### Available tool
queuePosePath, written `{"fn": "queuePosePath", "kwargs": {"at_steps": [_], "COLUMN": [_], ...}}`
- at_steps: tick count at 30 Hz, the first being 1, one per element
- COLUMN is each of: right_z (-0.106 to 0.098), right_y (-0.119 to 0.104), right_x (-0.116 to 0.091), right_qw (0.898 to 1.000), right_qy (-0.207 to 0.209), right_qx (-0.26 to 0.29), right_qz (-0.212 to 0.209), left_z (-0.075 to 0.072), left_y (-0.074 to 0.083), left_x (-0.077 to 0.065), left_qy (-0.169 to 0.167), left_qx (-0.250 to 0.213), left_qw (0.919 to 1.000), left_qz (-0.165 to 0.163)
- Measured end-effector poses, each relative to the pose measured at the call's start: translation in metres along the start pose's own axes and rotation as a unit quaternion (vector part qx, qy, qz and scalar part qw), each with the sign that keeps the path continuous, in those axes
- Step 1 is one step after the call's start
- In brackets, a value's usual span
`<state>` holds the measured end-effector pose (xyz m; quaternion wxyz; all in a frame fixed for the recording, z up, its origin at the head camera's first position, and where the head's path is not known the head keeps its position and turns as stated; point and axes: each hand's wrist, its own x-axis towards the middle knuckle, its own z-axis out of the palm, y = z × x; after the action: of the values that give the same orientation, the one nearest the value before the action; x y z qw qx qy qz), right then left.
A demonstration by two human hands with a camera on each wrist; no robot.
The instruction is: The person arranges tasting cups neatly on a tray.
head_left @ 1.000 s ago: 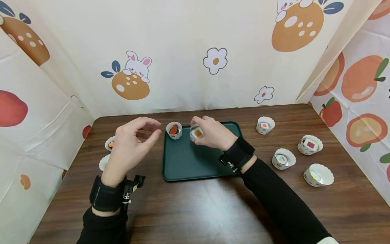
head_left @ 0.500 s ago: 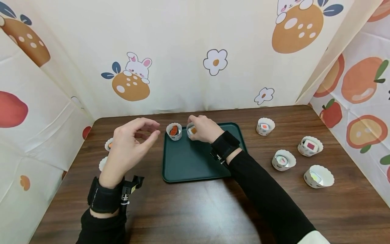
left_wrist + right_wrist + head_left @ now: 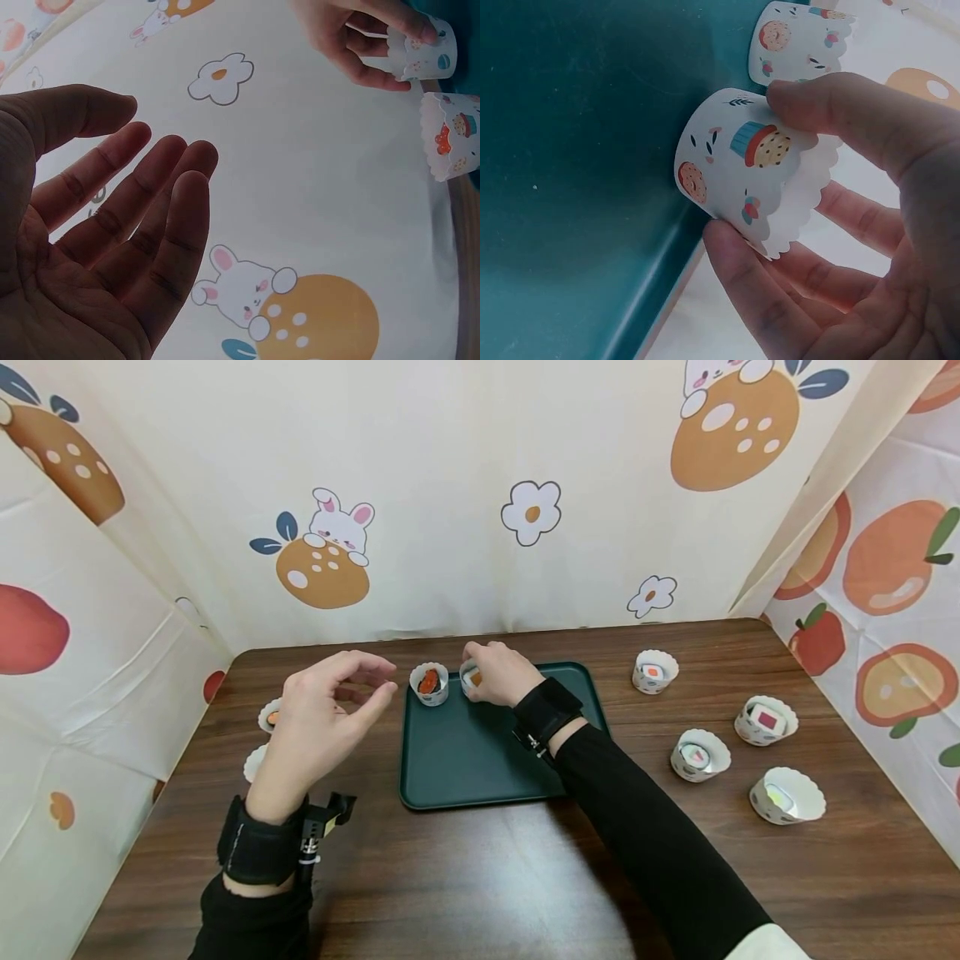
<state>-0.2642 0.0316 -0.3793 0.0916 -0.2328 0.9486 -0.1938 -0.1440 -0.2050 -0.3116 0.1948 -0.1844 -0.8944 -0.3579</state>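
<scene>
At the far left of my head feed I had two paper cups, the farther cup [image 3: 265, 717] with a bit of orange showing in it and the nearer cup [image 3: 254, 764] mostly covered by the person's wrist. The left hand [image 3: 322, 718] hung just right of them, left of the tray, its fingers loosely bent and its thumb apart from them. Next came the red-topped cup [image 3: 431, 699], upright at the tray's far left corner. Just beside it, the held cup [image 3: 724, 161] was over the tray's far edge; I could not tell whether its base touched down. The right hand [image 3: 506, 675] pinched that cup between thumb and fingers, and an orange-brown piece showed inside. The dark green tray [image 3: 480, 768] stretched towards me beneath that hand, on the brown wooden table [image 3: 450, 893]. Well to its right I counted four more cups: the back cup [image 3: 651, 685], the pink-centred one's cup [image 3: 692, 772], the dark-red-centred one's cup [image 3: 756, 738] and the front cup [image 3: 778, 815] with something yellow-green in it
</scene>
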Motion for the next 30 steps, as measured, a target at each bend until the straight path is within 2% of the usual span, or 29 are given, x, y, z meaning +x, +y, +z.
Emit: {"fn": "queuePosePath", "kwargs": {"at_steps": [30], "right_z": [0.0102], "right_y": [0.0013], "right_x": [0.0074], "right_qw": [1.000], "right_qy": [0.006], "right_qx": [0.025], "right_qz": [0.016], "left_z": [0.0066], "left_y": [-0.0008], "left_x": [0.0005], "left_qy": [-0.009], "left_qx": [0.002], "left_qw": [0.9999], "left_qz": [0.003]}}
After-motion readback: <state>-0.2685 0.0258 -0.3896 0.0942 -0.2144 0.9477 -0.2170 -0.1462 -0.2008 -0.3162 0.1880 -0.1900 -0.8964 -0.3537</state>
